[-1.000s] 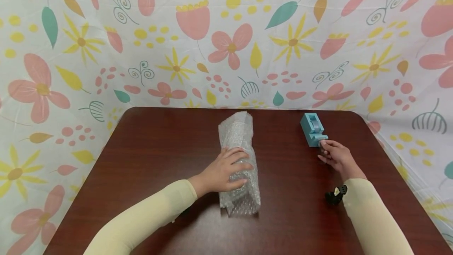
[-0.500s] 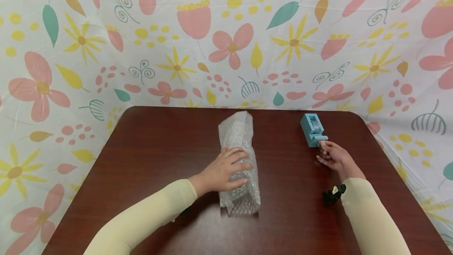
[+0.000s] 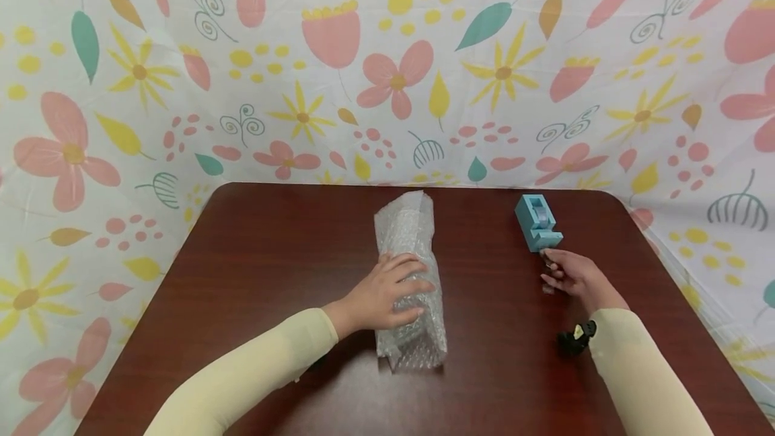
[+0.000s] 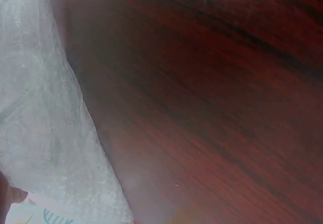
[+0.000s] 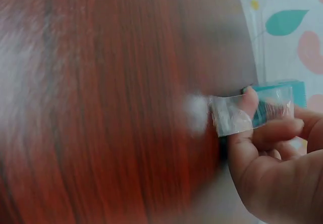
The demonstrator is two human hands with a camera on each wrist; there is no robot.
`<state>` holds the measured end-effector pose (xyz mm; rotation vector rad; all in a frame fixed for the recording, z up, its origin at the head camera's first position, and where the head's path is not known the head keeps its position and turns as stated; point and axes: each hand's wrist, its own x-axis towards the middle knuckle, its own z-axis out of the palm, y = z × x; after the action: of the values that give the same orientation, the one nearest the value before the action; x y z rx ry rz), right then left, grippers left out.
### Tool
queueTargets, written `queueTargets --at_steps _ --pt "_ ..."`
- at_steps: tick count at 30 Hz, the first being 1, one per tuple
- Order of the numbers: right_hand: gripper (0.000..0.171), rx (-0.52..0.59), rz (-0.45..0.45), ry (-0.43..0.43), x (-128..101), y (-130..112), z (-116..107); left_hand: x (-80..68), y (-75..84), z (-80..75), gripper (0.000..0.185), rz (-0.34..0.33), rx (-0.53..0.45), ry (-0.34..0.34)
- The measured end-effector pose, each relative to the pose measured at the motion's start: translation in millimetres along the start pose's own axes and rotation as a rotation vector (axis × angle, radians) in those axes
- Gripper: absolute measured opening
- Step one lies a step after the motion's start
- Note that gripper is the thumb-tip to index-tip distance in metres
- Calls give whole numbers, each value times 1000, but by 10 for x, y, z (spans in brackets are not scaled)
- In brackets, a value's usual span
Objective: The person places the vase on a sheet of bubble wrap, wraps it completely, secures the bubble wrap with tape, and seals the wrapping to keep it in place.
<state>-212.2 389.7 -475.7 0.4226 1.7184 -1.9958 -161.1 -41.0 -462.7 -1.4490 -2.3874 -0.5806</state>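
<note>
A long bundle of clear bubble wrap [image 3: 404,227] lies lengthwise on the table. My left hand [image 3: 387,293] rests across its middle with the fingers spread over the top. The left wrist view shows the wrap's edge [image 4: 65,133] with one fingertip at the lower left. Just in front of the blue tape dispenser [image 3: 530,229], my right hand [image 3: 580,276] pinches a short strip of clear tape [image 5: 225,119] between thumb and fingers. In the right wrist view the strip stretches over the fingertips, and the dispenser shows partly behind it.
The dark reddish-brown table [image 3: 272,241] has rounded far corners. Behind it hangs a white cloth [image 3: 339,126] with a flower pattern. A small black device [image 3: 576,338] is worn at the right wrist.
My right hand has drawn slightly toward me from the dispenser's cutting edge, and the tape strip is now apart from it. The left hand and the bubble wrap have stayed put.
</note>
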Motion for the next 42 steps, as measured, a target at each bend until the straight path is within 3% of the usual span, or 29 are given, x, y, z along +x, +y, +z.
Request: queueTargets --at_steps 5,12,20,29,39,42 --pt "42 -58 -45 -58 -109 -44 -26 13 6 -11 33 2 0 9" --pt "36 -123 -107 -77 -256 -72 -37 0 10 17 33 5 6 10" --pt "28 -219 -162 -117 -351 -112 67 -10 13 16 33 8 14 6" --pt "16 -448 -168 -165 -348 -316 454 -1 21 20 33 10 25 12" --pt "48 -655 -186 -307 -202 -599 1055 18 27 22 33 -3 11 8" --pt "50 -695 -179 -351 -152 -667 1232 24 30 22 32 -1 5 8"
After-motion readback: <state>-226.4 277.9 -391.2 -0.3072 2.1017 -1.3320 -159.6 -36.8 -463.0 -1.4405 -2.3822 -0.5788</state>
